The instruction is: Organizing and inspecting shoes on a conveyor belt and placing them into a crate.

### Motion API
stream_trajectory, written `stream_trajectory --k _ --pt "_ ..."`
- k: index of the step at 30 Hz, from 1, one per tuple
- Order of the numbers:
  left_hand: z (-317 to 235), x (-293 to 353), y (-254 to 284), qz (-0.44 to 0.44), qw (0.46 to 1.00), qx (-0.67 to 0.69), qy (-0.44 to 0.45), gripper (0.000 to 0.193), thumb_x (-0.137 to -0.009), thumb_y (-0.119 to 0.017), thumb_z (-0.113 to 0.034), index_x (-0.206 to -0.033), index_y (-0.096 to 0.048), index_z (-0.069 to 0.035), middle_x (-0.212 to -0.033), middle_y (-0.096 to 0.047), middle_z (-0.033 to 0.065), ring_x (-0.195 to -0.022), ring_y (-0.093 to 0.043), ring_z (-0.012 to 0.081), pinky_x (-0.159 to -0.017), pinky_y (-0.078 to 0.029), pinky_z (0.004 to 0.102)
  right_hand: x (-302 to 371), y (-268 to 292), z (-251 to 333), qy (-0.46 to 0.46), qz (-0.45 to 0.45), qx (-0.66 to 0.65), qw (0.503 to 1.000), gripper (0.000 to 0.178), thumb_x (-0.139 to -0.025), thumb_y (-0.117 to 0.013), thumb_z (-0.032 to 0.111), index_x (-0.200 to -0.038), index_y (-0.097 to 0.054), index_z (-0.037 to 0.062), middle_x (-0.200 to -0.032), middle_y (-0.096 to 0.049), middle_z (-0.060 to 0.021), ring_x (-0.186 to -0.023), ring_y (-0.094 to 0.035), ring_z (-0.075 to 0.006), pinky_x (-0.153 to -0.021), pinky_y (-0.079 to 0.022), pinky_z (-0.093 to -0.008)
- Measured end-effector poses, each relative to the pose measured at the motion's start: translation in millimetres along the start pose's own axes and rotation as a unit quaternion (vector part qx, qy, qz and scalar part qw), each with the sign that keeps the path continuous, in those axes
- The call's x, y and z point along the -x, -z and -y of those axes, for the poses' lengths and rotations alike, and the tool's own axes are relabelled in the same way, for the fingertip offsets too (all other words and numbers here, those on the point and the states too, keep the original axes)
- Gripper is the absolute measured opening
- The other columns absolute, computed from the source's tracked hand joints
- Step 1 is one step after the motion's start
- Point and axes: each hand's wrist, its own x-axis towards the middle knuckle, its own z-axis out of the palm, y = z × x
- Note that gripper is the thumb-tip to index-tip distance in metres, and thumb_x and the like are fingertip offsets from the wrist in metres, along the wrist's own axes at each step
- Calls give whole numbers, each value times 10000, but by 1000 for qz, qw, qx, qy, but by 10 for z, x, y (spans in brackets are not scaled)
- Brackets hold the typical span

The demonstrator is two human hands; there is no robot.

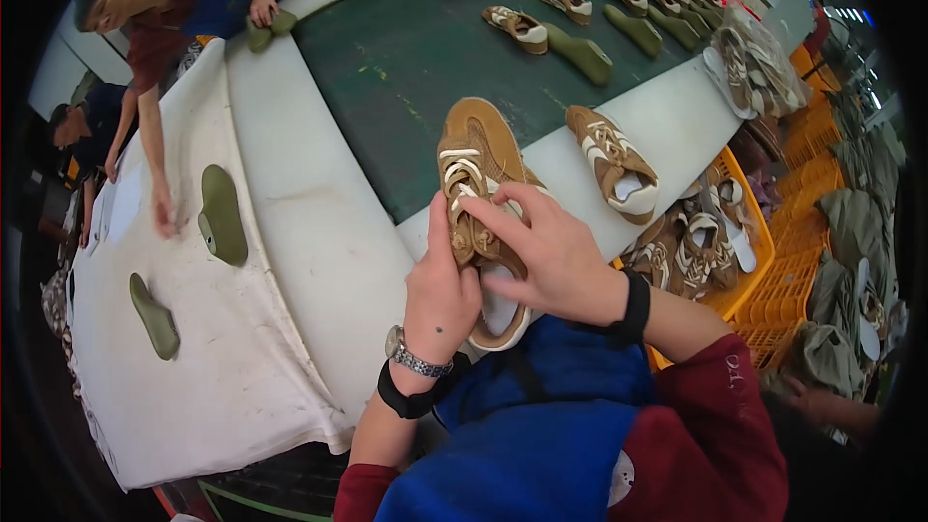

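A brown sneaker [480, 130] with white laces points away from me, just above my lap at the table's edge. My left hand [440, 295] is closed around its left side, near the ankle opening. Bent over the upper, my right hand [561, 256] touches the laces and tongue with its fingertips, its thumb by the opening. A pale insole shows inside the heel. Whether a second shoe lies beneath this one, I cannot tell. Just right of my hands, a matching sneaker [611, 159] rests on the white table border.
A green conveyor belt [387, 87] carries several sneakers and green shoe lasts [580, 53]. Two more lasts [224, 217] lie on the white cloth [193, 367] at left. An orange crate [762, 232] of sneakers stands at right. A co-worker [184, 0] reaches across the far left.
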Motion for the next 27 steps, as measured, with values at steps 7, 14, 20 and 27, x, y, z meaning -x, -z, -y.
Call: stream_trajectory --k 7,14,20,27 --pt "230 39 76 54 998 -2 23 686 -693 -410 80 -1338 -228 -67 -840 -566 255 -765 -567 409 -661 -452 421 46 -139 -319 -57 -67 -18 996 362 -630 -537 12 -989 -569 50 -790 -609 -108 -714 -592 -271 -625 -485 -359" --pt "276 -18 32 3 992 -103 67 706 -672 -447 35 -1337 -250 -96 -817 -592 244 -769 -573 416 -639 -455 436 175 -171 -378 25 79 -146 986 455 -742 -626 176 -1157 -489 51 -996 -560 -142 -856 -573 -287 -752 -471 -337" --pt "620 169 -20 -30 979 -144 142 724 -635 -388 30 -1331 -245 -109 -823 -586 263 -770 -562 439 -648 -442 459 819 671 -1519 -389 -170 -88 901 221 -816 -506 96 -1003 -588 10 -754 -613 -58 -656 -548 -93 -585 -448 -228" --pt "501 106 -637 108 963 -149 199 777 -710 -527 -57 -1365 -111 -71 -885 -586 262 -809 -577 411 -696 -459 416 3321 287 -3436 -652 56 169 737 380 -742 -588 275 -1047 -590 49 -880 -628 -180 -781 -606 -316 -702 -482 -354"
